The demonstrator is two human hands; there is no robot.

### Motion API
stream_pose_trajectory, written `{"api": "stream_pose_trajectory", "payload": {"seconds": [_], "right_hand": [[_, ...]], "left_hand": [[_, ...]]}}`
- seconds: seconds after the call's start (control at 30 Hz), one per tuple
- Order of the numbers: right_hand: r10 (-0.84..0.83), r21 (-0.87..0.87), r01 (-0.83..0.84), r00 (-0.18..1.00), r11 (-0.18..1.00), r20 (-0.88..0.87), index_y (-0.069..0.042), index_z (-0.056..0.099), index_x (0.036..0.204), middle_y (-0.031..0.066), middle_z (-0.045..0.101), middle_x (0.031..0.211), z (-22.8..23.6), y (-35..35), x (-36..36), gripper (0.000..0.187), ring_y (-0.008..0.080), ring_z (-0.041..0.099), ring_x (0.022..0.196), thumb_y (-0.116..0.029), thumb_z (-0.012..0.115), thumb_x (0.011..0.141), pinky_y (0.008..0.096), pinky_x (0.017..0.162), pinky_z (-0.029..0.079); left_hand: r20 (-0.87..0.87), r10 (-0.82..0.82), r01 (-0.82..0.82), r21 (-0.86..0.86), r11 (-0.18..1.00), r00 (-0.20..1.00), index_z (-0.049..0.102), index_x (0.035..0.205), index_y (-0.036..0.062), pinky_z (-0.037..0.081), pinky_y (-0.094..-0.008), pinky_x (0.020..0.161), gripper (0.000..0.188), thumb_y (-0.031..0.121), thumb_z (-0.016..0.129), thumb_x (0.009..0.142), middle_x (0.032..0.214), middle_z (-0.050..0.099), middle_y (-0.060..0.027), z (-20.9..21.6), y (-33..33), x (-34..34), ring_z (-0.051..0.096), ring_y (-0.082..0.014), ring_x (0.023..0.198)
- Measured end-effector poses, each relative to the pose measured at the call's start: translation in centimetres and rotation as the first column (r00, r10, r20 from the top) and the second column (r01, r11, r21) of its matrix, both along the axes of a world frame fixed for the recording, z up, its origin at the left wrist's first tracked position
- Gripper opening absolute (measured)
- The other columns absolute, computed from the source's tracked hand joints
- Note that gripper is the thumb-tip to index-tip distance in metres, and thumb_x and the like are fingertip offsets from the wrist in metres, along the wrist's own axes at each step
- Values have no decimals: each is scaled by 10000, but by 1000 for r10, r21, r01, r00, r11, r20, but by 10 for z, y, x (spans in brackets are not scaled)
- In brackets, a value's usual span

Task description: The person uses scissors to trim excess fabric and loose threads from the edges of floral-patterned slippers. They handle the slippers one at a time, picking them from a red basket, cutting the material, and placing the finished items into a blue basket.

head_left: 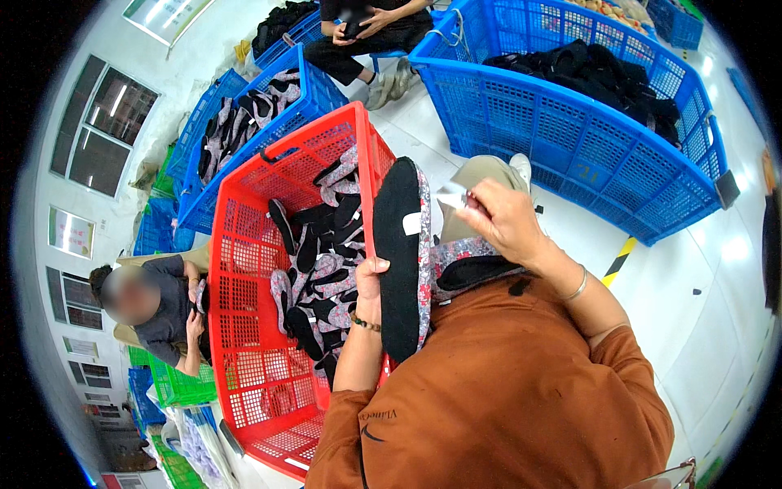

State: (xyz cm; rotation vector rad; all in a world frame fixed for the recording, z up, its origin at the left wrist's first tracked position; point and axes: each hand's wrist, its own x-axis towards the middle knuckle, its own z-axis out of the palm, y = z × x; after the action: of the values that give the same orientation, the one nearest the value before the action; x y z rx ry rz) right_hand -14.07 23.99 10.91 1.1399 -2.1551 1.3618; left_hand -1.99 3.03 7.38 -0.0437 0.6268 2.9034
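My left hand grips a slipper by its edge, upright, with the black sole turned up toward me and the patterned grey-and-red upper along its right side. A small white tag shows on the sole. To the right of it, my right hand is closed round a small shiny metal tool, which points toward the slipper; blur hides its exact kind. A second patterned slipper with a black inside rests on my lap, below my right wrist.
Left of me stands a red crate with many slippers inside. Blue crates of dark and patterned footwear stand ahead. One person sits at the left, another at the back, each with an item in hand.
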Motion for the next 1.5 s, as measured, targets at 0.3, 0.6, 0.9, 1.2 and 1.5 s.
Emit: {"api": "stream_pose_trajectory", "payload": {"seconds": [0.3,0.6,0.9,1.2,1.5], "right_hand": [[89,51,-85,993,995,-80,-22,536,743,115,506,670,1,-6,4,237,269,510,562,-220,633,828,358,511,391],[49,-128,-39,996,991,75,-22,535,713,131,510,650,-1,-6,6,321,308,518,563,-304,637,829,383,512,395],[-112,170,84,980,982,166,-15,541,700,185,566,694,-6,0,-5,402,369,556,642,-370,526,890,427,561,407],[310,59,-360,866,931,394,-1,564,782,144,537,657,17,0,28,420,242,530,594,-401,691,765,354,564,416],[198,-88,-182,946,979,256,-10,549,752,29,488,628,16,4,36,135,98,445,550,-57,674,773,241,504,360]], "left_hand": [[17,-6,7,-68,998,1000,334,1332,-61,467,-431,945,803,76,551,571,1241,509,-233,-1,-2,1,565,-344,1076],[85,53,-41,-134,990,995,357,1328,-53,466,-415,945,811,129,554,563,1228,530,-212,1,2,1,571,-327,1071],[116,96,-94,-18,995,989,491,1209,-69,517,-419,869,564,103,525,673,1120,595,-222,-13,-24,-7,628,-330,952],[202,111,-118,20,993,973,525,1167,-43,529,-451,832,478,150,521,730,1052,623,-218,8,-13,-9,640,-332,909],[80,-191,180,-786,592,978,579,1047,-2,473,-236,695,333,100,648,738,889,615,-17,30,38,17,569,-85,780]]}}
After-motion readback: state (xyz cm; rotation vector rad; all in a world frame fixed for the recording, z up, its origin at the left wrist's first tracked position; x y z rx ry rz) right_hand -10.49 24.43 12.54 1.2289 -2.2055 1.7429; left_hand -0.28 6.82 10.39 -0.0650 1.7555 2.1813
